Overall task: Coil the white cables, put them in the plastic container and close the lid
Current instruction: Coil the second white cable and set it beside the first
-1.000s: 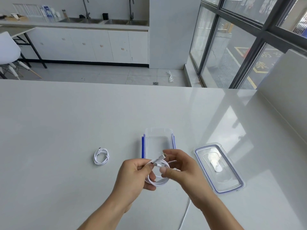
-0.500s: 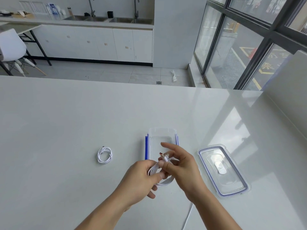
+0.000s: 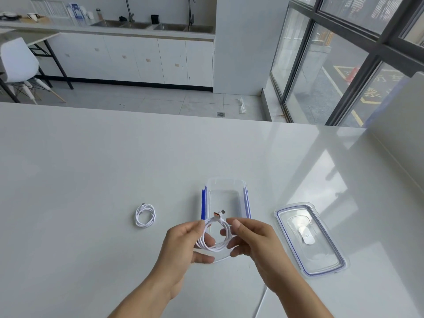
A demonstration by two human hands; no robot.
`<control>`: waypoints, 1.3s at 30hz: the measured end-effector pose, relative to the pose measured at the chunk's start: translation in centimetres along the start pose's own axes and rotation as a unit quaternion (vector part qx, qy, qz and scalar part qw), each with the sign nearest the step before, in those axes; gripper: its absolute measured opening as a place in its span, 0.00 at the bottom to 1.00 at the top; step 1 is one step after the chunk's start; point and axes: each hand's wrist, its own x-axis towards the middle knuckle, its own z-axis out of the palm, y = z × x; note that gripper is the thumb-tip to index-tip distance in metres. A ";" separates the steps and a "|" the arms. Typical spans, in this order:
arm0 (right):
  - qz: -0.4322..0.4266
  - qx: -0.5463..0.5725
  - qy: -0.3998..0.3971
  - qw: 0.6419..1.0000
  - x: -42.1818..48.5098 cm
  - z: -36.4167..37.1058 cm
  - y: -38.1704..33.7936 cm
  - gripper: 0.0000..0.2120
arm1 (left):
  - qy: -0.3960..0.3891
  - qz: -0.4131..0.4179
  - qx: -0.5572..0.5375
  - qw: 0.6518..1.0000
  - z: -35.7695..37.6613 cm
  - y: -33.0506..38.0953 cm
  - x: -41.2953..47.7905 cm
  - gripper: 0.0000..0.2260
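A clear plastic container (image 3: 226,188) with blue side clips stands open on the white bench (image 3: 91,168). Seen from the container, both hands are at 6 o'clock, just in front of its near end and raised above the bench.

Between them is a coiled cable (image 3: 216,245), white and wound in several loops. The left hand (image 3: 183,244) pinches the coil at its 9 o'clock side, thumb on top and fingers curled beneath. The right hand (image 3: 254,244) pinches it at 3 o'clock between thumb and forefinger, the other fingers loosely bent under the loops. The two plugs (image 3: 219,213) stick out at the coil's 12 o'clock, over the container's near end.

The lid (image 3: 309,239), clear with a blue seal, lies flat on the bench at 4 o'clock from the container, apart from it. A second coil (image 3: 145,215) of white cable lies on the bench at 8 o'clock from the container, well apart from it and from the hands.

A loose white strand (image 3: 260,304) runs along the bench between the forearms and off the lower edge; where it ends cannot be told.
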 end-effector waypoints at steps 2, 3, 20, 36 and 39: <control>0.014 0.020 0.011 1.000 0.2 -0.3 0.4 0.09 | -0.027 -0.044 -0.086 0.995 -0.2 0.0 0.1 0.15; 0.014 0.029 0.014 0.999 0.3 -0.4 0.5 0.10 | -0.043 -0.065 -0.126 0.989 -0.3 -0.1 0.2 0.16; 0.011 0.027 -0.014 0.999 2.7 1.4 0.6 0.05 | -0.028 -0.065 -0.142 0.987 -2.7 -0.7 1.1 0.14; 0.065 -0.242 -0.072 0.965 9.8 12.2 5.9 0.05 | 0.179 -0.009 0.065 0.982 -12.7 -4.1 2.8 0.20; 0.082 -0.252 -0.084 0.961 11.2 14.6 7.9 0.04 | 0.215 -0.030 0.073 0.973 -15.4 -5.3 3.8 0.11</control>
